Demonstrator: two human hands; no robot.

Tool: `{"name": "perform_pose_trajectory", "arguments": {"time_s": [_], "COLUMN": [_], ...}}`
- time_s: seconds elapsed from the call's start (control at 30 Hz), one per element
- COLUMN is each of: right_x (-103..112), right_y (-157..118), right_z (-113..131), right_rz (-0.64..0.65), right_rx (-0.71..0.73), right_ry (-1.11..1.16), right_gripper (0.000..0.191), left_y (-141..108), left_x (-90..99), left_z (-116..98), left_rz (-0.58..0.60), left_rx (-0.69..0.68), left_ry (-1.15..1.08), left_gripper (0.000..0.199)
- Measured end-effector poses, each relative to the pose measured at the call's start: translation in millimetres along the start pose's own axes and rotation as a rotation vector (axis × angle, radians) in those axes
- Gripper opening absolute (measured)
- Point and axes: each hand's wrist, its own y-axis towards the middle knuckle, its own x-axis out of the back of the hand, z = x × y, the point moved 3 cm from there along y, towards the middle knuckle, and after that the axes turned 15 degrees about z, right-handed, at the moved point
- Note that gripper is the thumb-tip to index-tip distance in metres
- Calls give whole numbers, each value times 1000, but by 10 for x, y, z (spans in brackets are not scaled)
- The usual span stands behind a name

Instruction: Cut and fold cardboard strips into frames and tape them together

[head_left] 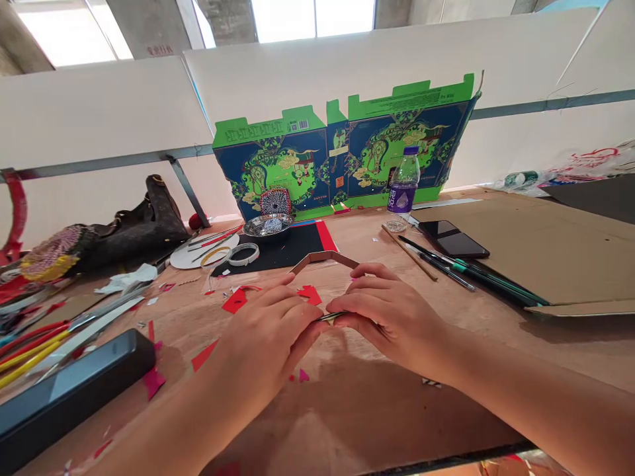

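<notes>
My left hand (265,330) and my right hand (389,317) meet over a wooden tabletop (377,410). Their fingertips pinch a narrow brown card strip (317,259), which is bent into an angular arch above my fingers. A small striped piece (330,316) shows between my thumbs and fingers, and its exact form is partly hidden. Red paper scraps (234,301) lie just beyond my left hand, with another scrap (310,294) near my fingertips.
A black sheet with a red edge (278,250) lies beyond the arch, near a metal bowl (268,226). Farther right are a phone (452,238), a water bottle (403,182) and a cardboard sheet (516,251). Scissors (34,344) and a black case (69,390) lie left.
</notes>
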Motion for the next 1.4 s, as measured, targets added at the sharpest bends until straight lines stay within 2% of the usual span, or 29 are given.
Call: {"name": "perform_pose_trajectory", "arguments": {"time_s": [0.3, 0.57, 0.63, 0.77, 0.87, 0.93, 1.0, 1.03, 1.1, 1.17, 1.23, 1.3, 1.4], "right_x": [-8, -30, -30, -51, -68, -59, -34, -18, 11, 28, 28, 15, -29], "right_y": [-8, -2, 2, 5, -2, -12, -25, -33, -47, -55, -56, -50, -38], "right_z": [8, 10, 11, -6, -24, -20, 4, 20, 50, 70, 77, 75, 79], "right_rz": [27, 70, 68, 93, 132, 137, 120, 103, 68, 44, 33, 31, 55], "right_rx": [8, 20, 20, -9, -7, 34, 94, 120, 154, 159, 151, 145, 151], "right_ry": [12, 38, 27, 1, -70, -173, -289, -333, -377, -388, -398, -395, -367], "right_gripper": [10, 15, 15, 12, 11, 13, 18, 20, 23, 24, 25, 24, 23], "left_y": [28, 4, 6, 23, 31, 18, -34, -69, -109, -99, -63, -24, 4], "left_x": [-70, -133, -140, -119, -46, 52, 146, 168, 143, 59, -20, -56, -66], "left_z": [34, 49, 39, 25, 66, 201, 414, 516, 657, 689, 631, 552, 495], "left_rz": [44, 172, 155, 31, 5, -36, -141, -189, -212, -134, -12, 56, 29], "left_rx": [-29, 1, -18, -50, -79, 72, 362, 493, 620, 621, 571, 502, 466], "left_ry": [37, -11, -4, 56, 22, -105, -315, -449, -794, -1167, -1452, -1610, -1700], "left_gripper": [24, 23, 22, 18, 15, 19, 30, 36, 50, 57, 58, 55, 48]}}
